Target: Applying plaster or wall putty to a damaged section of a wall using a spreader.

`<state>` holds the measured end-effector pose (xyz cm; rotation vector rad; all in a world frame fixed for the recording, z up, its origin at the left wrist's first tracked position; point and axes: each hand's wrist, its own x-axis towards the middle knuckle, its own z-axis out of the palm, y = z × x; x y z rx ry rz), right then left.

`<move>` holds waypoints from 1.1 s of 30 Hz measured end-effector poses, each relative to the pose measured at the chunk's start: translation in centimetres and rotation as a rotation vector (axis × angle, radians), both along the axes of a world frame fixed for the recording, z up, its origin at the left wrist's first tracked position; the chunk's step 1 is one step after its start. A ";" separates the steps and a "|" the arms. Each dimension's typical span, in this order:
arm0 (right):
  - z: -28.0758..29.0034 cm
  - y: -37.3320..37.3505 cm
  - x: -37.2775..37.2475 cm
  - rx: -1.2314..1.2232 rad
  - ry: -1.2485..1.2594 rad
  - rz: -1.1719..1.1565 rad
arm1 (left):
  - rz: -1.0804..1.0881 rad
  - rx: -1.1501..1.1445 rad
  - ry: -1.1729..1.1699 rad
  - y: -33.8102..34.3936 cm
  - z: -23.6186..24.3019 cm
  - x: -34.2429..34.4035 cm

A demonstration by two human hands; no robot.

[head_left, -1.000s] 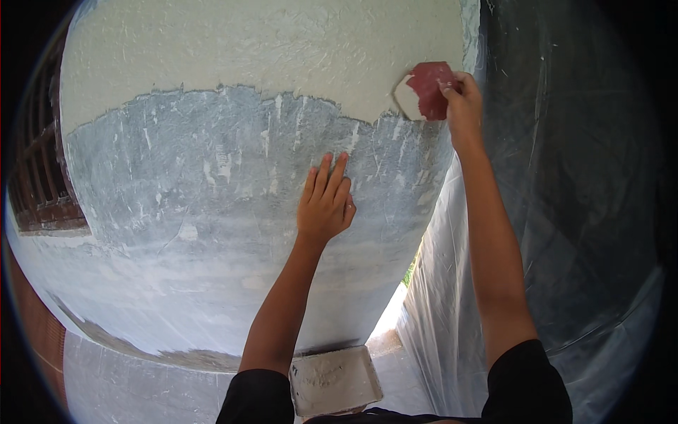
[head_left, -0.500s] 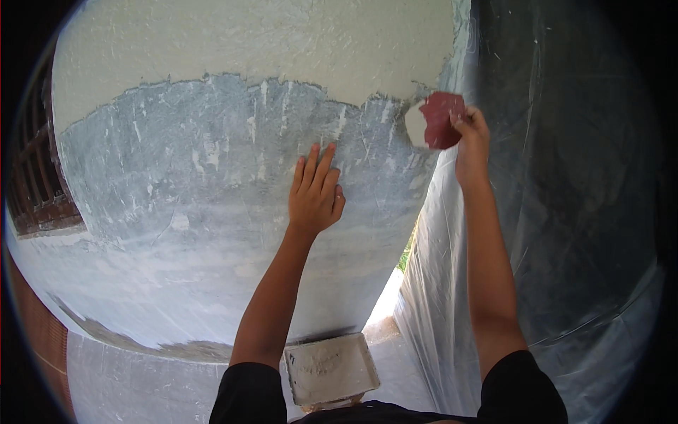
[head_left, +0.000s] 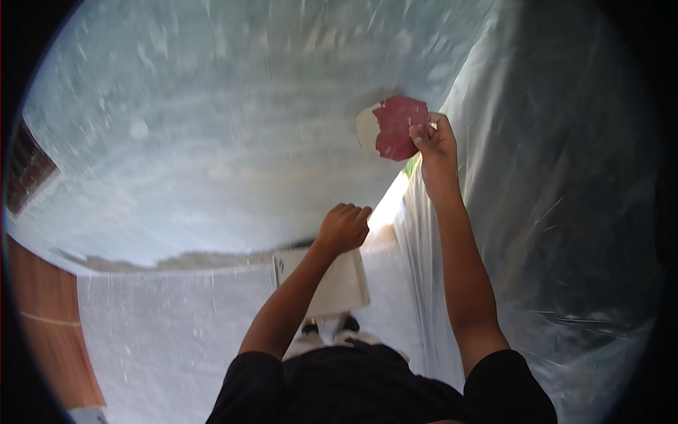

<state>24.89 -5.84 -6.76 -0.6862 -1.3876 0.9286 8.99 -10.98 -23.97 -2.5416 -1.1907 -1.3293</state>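
My right hand (head_left: 436, 152) grips a flat red pad (head_left: 401, 127) with a cream patch on its left side, held before the lower, grey part of the wall (head_left: 212, 106) near its right edge. My left hand (head_left: 342, 227) has curled fingers, their inside hidden, and is over the upper part of a pale rectangular tray (head_left: 335, 283). The tray sits low, just above my feet.
Sheets of clear plastic (head_left: 551, 198) hang along the right, beside a bright gap at the wall's edge. A dark wooden window frame (head_left: 28, 169) is at the left. A rust-brown surface (head_left: 49, 325) borders the pale floor (head_left: 169, 332).
The view has tipped downward, so the cream upper wall has left it. My left hand has come off the wall and curled up. The red pad has moved left in the picture.
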 end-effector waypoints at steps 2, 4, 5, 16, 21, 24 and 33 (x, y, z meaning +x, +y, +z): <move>-2.8 -0.8 0.1 -0.097 -0.035 0.055 | 0.035 -0.162 0.054 -1.9 -3.5 0.5; -6.0 -0.7 0.1 -0.176 -0.030 0.071 | 0.090 -0.280 0.074 -3.5 -6.8 0.5; -7.7 -1.1 0.2 -0.205 -0.022 0.068 | 0.102 -0.324 0.077 -4.6 -8.3 0.4; -29.0 -3.6 -0.1 -0.711 -0.374 -0.080 | 0.287 -0.845 0.119 -14.9 -19.4 -1.9; -36.9 -6.2 -0.1 -0.840 -0.656 -0.266 | 0.357 -0.980 0.123 -16.4 -22.0 -1.9; -39.5 -7.2 -0.2 -0.919 -0.878 -0.272 | 0.400 -1.023 0.102 -16.5 -23.8 -1.2; -47.4 -6.5 -2.1 -0.785 -0.861 -0.390 | 0.448 -1.005 0.073 -14.2 -28.2 0.4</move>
